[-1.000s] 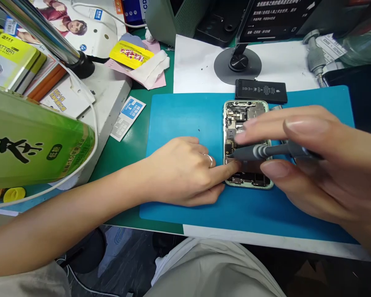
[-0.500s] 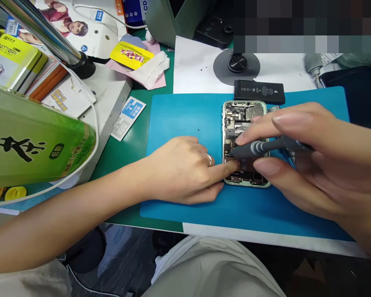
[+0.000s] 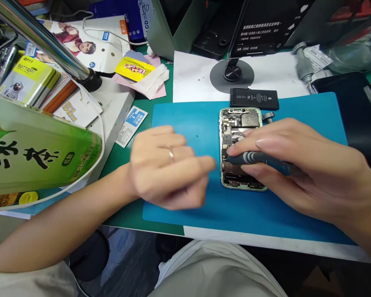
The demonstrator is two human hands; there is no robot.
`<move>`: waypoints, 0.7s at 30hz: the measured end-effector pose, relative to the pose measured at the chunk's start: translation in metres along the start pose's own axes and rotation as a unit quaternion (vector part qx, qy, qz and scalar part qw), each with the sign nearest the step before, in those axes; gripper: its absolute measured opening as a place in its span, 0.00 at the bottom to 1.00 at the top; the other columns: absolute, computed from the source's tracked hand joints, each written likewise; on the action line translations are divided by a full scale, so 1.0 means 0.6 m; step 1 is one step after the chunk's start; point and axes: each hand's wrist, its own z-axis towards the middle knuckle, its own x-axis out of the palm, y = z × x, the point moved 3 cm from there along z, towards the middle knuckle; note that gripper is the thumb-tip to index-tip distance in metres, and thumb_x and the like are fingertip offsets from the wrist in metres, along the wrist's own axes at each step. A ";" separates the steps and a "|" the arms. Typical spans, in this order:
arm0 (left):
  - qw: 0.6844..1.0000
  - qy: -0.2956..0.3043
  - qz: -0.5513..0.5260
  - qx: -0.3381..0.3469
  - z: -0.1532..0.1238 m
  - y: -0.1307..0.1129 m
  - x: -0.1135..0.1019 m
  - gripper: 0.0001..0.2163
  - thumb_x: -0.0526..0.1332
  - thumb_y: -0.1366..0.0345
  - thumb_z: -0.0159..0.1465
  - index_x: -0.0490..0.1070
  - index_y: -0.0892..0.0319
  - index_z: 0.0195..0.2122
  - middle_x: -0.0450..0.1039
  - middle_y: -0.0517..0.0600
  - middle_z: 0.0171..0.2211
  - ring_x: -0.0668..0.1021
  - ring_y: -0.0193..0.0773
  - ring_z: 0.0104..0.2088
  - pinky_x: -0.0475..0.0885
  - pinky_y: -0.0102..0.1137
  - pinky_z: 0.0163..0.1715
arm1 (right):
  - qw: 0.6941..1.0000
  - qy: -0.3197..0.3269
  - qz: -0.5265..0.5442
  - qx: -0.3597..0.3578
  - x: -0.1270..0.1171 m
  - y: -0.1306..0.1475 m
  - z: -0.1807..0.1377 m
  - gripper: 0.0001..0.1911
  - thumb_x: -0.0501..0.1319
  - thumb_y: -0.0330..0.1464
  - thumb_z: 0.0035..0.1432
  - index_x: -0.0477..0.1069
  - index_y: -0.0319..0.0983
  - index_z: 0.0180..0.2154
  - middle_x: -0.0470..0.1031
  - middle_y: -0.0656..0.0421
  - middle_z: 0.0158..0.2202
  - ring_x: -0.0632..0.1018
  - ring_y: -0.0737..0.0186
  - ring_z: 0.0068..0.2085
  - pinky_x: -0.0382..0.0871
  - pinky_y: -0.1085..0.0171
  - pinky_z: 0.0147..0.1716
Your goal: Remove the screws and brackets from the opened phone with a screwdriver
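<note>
The right hand (image 3: 303, 169) grips the screwdriver (image 3: 240, 158) between its fingers, tip over the opened phone (image 3: 243, 120). The left hand (image 3: 168, 169), fingers curled closed, is near the phone, not touching.

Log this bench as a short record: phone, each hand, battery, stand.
Phone: opened, internals exposed, on the blue mat
Right hand: holding a grey pen-shaped tool, tip over the internals; contact unclear
Left hand: loosely curled above the mat, apart from the phone; palm hidden
Battery: black, beyond the phone's far end
Stand: round base on white paper
</note>
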 end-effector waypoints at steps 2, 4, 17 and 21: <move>0.995 -0.045 0.024 -0.091 -0.003 0.016 -0.010 0.09 0.58 0.72 0.63 0.76 0.53 0.35 0.66 0.41 0.17 0.67 0.33 0.18 0.59 0.34 0.22 | 1.000 0.005 0.001 0.002 0.000 0.001 -0.002 0.40 0.67 0.19 0.58 0.62 0.41 0.70 0.79 0.56 0.57 0.81 0.65 0.50 0.77 0.61 0.53; 0.980 -0.045 0.048 -0.186 -0.008 0.033 -0.009 0.09 0.58 0.71 0.66 0.77 0.54 0.35 0.67 0.42 0.18 0.69 0.33 0.20 0.63 0.32 0.24 | 1.000 0.000 0.000 0.002 0.001 0.001 -0.003 0.37 0.67 0.21 0.60 0.64 0.40 0.68 0.80 0.57 0.54 0.81 0.65 0.51 0.76 0.61 0.51; 0.959 0.118 0.073 -0.247 -0.012 0.056 0.021 0.07 0.58 0.72 0.65 0.76 0.57 0.39 0.74 0.48 0.31 0.75 0.42 0.34 0.67 0.37 0.36 | 0.995 -0.072 0.045 0.053 -0.002 -0.001 -0.012 0.39 0.63 0.23 0.65 0.57 0.53 0.71 0.73 0.64 0.65 0.82 0.67 0.53 0.80 0.63 0.57; 0.958 0.129 0.062 -0.249 -0.011 0.053 0.023 0.07 0.58 0.72 0.66 0.76 0.57 0.40 0.75 0.48 0.32 0.75 0.42 0.34 0.68 0.37 0.38 | 0.993 -0.079 0.055 0.071 -0.003 -0.003 -0.012 0.39 0.62 0.23 0.66 0.57 0.54 0.72 0.70 0.63 0.68 0.82 0.67 0.56 0.78 0.64 0.62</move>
